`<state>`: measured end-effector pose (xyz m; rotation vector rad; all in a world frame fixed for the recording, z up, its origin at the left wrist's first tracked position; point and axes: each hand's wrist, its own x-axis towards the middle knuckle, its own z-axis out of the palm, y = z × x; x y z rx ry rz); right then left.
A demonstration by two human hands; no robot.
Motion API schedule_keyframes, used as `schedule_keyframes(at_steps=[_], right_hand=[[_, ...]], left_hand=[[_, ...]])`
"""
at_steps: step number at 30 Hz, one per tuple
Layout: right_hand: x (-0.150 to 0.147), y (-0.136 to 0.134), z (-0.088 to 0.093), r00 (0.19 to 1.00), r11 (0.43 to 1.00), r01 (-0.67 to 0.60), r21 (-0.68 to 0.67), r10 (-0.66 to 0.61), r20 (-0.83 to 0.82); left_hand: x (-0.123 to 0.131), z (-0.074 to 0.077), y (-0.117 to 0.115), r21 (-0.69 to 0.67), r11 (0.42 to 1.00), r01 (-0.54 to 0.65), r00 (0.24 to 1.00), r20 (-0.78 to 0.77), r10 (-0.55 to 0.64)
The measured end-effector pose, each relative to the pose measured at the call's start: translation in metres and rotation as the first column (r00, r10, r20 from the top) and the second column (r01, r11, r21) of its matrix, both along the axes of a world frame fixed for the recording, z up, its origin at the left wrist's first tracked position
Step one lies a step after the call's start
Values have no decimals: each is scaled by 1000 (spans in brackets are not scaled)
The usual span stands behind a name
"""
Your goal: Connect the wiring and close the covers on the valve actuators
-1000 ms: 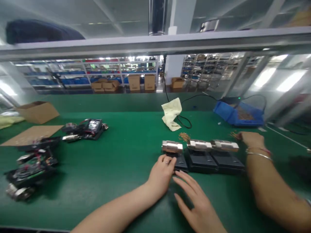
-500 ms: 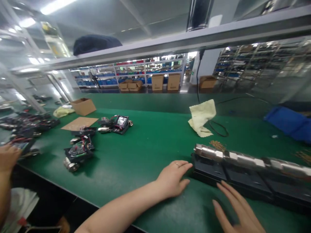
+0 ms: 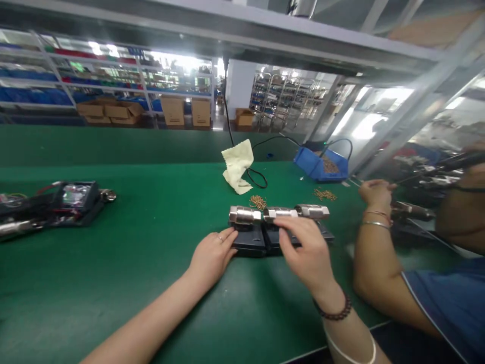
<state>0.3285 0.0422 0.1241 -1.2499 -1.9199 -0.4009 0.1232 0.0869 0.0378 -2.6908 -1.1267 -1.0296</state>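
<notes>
Behind the right hand [image 3: 308,255], a blue bin [image 3: 316,169] holds small brass parts [image 3: 330,165].

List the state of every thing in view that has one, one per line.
Left hand: flat, touching the leftmost black module.
Right hand: fingers on the middle metal cylinder.
Blue bin: open, holds small parts.
Yellow cloth: crumpled.
Cable: looped.
</notes>
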Motion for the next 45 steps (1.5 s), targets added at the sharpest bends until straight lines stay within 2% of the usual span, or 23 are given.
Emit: schedule_keyframes(at_steps=[2, 5, 7, 10, 13, 16, 19, 23, 27, 31, 34, 35, 37, 41, 43, 45], right_hand=[[17, 17, 10, 984, 992, 105, -77, -92, 154], [31, 40, 9, 953, 955, 135, -263, -53, 298], [33, 49, 4, 949, 947, 135, -292, -39, 312], [34, 52, 0, 947, 943, 134, -305, -32, 318], [37, 49, 3, 945, 935, 135, -329, -21, 326], [39, 44, 6, 941, 919, 136, -370, -3, 338], [39, 37, 5, 946, 908, 140, -396, -5, 325], [41, 32, -5, 946, 924, 154, -349, -36, 321], [44, 33, -13, 938, 953, 119, -280, -16, 345], [44, 34, -15, 939, 955, 117, -272, -17, 345], [43, 32, -13, 943, 947, 129, -294, -25, 333], [43, 31, -12, 944, 946, 130, -297, -27, 329], [43, 30, -11, 946, 945, 127, -303, -24, 322], [43, 29, -7, 952, 938, 116, -326, -11, 307], [43, 29, -5, 951, 934, 122, -336, -13, 310], [42, 29, -3, 947, 931, 140, -338, -27, 319]], left_hand=[[-6, 4, 12, 25, 999, -19, 1000, -16, 20], [-17, 12, 33, 60, 997, -51, 998, -44, 54], [-20, 15, 40, 89, 993, -78, 995, -60, 83], [-7, 14, 32, 131, 989, -74, 993, -80, 85], [17, 8, 20, 137, 990, 15, 992, -122, 1], [28, 3, 27, 101, 994, 43, 988, -150, -27], [19, 4, 51, 42, 999, -7, 988, -154, 13], [12, 13, 77, -36, 982, -186, 976, -124, 181], [46, 31, 101, -108, 948, -300, 953, -87, 291], [89, 49, 150, -212, 876, -432, 900, -35, 435], [96, 57, 175, -291, 846, -446, 891, -56, 450], [92, 59, 174, -304, 849, -432, 899, -67, 433], [77, 64, 155, -304, 866, -398, 916, -82, 392], [38, 81, 72, -265, 881, -393, 919, -135, 370], [28, 87, 31, -227, 877, -424, 897, -240, 371], [30, 83, 4, -282, 930, -236, 928, -351, 129]])
